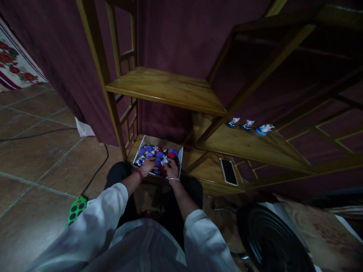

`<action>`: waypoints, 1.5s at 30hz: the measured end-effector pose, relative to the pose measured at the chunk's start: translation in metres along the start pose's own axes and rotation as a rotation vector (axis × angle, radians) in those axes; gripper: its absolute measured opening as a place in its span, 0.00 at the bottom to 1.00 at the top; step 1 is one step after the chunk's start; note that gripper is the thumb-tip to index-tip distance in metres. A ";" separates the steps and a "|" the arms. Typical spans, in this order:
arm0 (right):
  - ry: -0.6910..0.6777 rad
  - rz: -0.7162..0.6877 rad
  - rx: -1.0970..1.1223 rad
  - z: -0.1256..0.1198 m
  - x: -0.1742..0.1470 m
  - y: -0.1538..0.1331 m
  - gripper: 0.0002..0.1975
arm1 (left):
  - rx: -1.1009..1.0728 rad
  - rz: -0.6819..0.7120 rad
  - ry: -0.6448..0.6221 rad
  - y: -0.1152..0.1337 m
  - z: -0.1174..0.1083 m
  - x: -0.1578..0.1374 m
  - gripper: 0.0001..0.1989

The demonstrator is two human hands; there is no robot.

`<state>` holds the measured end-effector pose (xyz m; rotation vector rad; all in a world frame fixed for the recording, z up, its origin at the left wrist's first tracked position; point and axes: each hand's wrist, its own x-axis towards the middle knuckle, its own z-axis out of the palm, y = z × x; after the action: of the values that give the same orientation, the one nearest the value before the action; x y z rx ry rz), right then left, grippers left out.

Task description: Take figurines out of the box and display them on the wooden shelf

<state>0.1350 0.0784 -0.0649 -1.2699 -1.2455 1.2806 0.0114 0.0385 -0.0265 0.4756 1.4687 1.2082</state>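
Observation:
A shallow white box sits on the lowest wooden shelf, full of small figurines in blue, red, black and white. My left hand, with a red bead bracelet at the wrist, reaches into its near side with fingers stretched over the figurines. Just to its right, my right hand, wearing a silver bracelet, has its thumb and fingers about a small white-and-blue figurine. The fingertips of both hands are partly lost among the figurines.
Three figurines stand on the middle shelf at right. A phone lies on the lower shelf. An upper shelf overhangs the box. A black round stool is at lower right; a green power strip with a cord lies left.

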 end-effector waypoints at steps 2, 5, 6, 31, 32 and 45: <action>-0.001 0.047 0.026 0.000 -0.002 -0.003 0.24 | -0.016 0.000 -0.014 -0.002 0.000 0.001 0.15; -0.016 0.086 0.050 -0.001 -0.004 -0.008 0.25 | -0.022 0.000 -0.018 -0.003 0.001 0.002 0.15; -0.021 0.091 0.053 -0.002 -0.004 -0.009 0.25 | -0.018 0.000 -0.014 -0.003 0.001 0.002 0.15; -0.126 0.001 0.160 -0.006 -0.006 -0.005 0.23 | 0.032 -0.010 -0.049 0.002 0.002 -0.003 0.14; -0.129 0.001 0.164 -0.006 -0.007 -0.006 0.23 | 0.032 -0.009 -0.056 0.002 0.001 -0.003 0.14; -0.130 -0.046 0.167 -0.007 -0.008 -0.008 0.19 | -0.106 -0.021 -0.066 0.001 0.003 -0.003 0.12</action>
<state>0.1418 0.0711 -0.0561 -1.0476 -1.2230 1.4210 0.0149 0.0375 -0.0236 0.4229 1.3440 1.2353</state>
